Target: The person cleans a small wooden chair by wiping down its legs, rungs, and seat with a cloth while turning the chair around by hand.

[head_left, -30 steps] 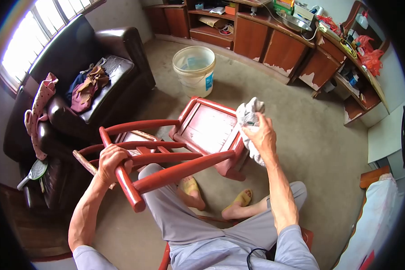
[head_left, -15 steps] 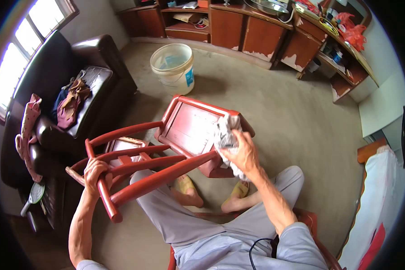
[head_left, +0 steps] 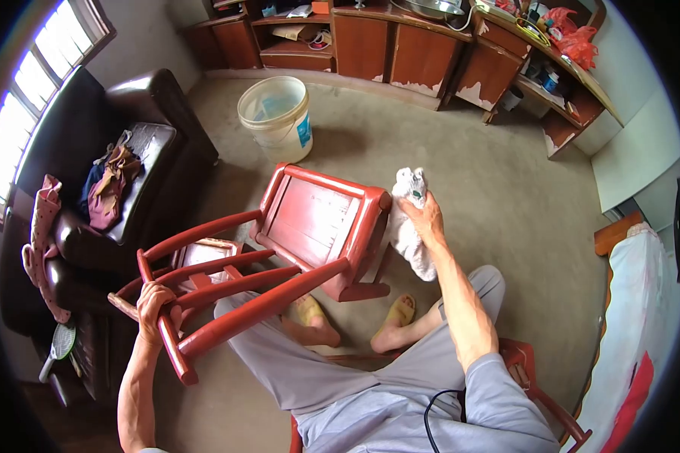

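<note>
A red wooden chair (head_left: pixel 317 211) is tilted in front of my knees, its seat facing up and its backrest slanting toward my left. My left hand (head_left: pixel 156 308) is wrapped round the top rail of that backrest. To the right of the seat, my right hand (head_left: pixel 425 220) grips a whitish cloth (head_left: pixel 408 245), which hangs down in a bunch, apart from the chair. Behind the backrest slats, part of a second wooden seat (head_left: pixel 204 251) shows; the rest of it is hidden.
A white plastic bucket (head_left: pixel 276 124) stands on the floor beyond the chair. A dark sofa (head_left: pixel 155 102) with clothes (head_left: pixel 113 189) on it is at left. Worn brown cabinets (head_left: pixel 363 49) line the far wall. At right is a bed-like edge with a white cover (head_left: pixel 635 294).
My right hand has lifted the cloth off the seat's right edge and moved it right, clear of the chair. My left hand keeps its hold on the backrest.
</note>
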Tool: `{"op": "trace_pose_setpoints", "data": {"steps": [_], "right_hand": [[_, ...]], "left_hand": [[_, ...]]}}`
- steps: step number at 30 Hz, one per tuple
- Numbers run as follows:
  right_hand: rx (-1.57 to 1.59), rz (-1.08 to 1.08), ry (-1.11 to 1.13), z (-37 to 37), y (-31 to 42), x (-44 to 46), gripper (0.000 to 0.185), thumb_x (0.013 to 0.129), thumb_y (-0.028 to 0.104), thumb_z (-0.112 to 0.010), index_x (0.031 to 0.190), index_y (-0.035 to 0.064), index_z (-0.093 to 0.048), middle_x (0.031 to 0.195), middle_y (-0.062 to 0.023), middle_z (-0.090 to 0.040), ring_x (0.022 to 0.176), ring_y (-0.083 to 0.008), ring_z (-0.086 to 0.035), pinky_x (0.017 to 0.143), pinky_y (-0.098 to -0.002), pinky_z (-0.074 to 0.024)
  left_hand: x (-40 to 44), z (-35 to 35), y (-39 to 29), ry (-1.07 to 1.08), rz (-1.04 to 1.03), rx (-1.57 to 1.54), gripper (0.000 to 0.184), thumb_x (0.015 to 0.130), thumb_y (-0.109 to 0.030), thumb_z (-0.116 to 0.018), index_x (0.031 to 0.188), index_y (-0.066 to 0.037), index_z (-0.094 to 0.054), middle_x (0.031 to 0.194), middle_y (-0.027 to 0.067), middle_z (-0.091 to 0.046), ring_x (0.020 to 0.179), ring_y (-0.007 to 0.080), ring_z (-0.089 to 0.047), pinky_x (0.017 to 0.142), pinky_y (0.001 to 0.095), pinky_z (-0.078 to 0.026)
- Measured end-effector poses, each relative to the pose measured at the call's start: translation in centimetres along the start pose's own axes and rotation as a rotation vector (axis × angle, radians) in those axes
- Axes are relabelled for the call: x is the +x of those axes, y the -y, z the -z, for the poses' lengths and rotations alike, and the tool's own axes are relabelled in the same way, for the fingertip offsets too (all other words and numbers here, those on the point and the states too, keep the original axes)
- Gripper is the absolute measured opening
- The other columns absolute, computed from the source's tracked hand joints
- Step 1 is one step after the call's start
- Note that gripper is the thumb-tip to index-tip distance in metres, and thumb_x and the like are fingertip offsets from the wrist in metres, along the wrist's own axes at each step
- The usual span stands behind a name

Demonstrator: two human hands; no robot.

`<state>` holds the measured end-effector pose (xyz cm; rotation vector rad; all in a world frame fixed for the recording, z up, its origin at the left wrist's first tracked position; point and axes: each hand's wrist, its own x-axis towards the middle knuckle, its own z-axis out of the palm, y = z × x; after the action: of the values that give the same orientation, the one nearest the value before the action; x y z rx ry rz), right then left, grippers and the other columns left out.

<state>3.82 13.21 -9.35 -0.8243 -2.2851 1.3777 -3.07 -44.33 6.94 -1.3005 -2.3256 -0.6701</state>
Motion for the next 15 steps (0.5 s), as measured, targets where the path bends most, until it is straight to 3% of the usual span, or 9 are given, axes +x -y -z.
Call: {"op": "trace_pose_setpoints", "data": {"steps": [2, 6, 10, 15], "right_hand": [[-0.210, -0.135, 0.088, 1.0, -4.2, 1.2, 0.079, 0.078, 0.051, -0.078, 0.136, 0.0019, -0.057, 0.120, -0.0250, -0.070, 0.115, -0.0412, -0.066, 0.097, -0.0461, -0.0521], [-0.401, -0.133, 0.167, 3.6, -1.6, -0.4, 0.079, 0.078, 0.052, -0.077, 0.135, 0.0015, -0.058, 0.121, -0.0252, -0.070, 0.114, -0.0409, -0.066, 0.097, -0.0458, -0.0523], [-0.032, 0.185, 0.121, 2.4, 5.5, -0.8, 0.077, 0.077, 0.047, -0.083, 0.135, 0.0027, -0.060, 0.123, -0.0244, -0.068, 0.118, -0.0391, -0.065, 0.101, -0.0451, -0.0506], [-0.049, 0.322, 0.103, 0.0, 9.0, -0.3, 0.072, 0.077, 0.044, -0.084, 0.133, 0.0055, -0.061, 0.122, -0.0229, -0.068, 0.117, -0.0382, -0.065, 0.099, -0.0445, -0.0515]], "left_hand": [[-0.1, -0.1, 0.6, 0.002, -0.011, -0.027, 0.019, 0.087, -0.019, -0.067, 0.082, -0.004, -0.056, 0.073, 0.0108, -0.059, 0.066, 0.0290, -0.058, 0.067, 0.0394, -0.048], [-0.7, -0.4, 0.7, -0.015, 0.016, 0.001, 0.019, 0.086, -0.019, -0.067, 0.083, -0.004, -0.057, 0.074, 0.0109, -0.059, 0.066, 0.0293, -0.058, 0.067, 0.0394, -0.048], [-0.8, -0.2, 0.5, -0.004, 0.020, -0.012, 0.017, 0.085, -0.018, -0.067, 0.083, -0.004, -0.057, 0.075, 0.0107, -0.059, 0.068, 0.0294, -0.059, 0.067, 0.0390, -0.048], [-1.3, 0.2, 0.2, 0.026, 0.060, 0.006, 0.020, 0.084, -0.019, -0.070, 0.082, -0.004, -0.057, 0.074, 0.0103, -0.061, 0.069, 0.0296, -0.062, 0.072, 0.0411, -0.050]]}}
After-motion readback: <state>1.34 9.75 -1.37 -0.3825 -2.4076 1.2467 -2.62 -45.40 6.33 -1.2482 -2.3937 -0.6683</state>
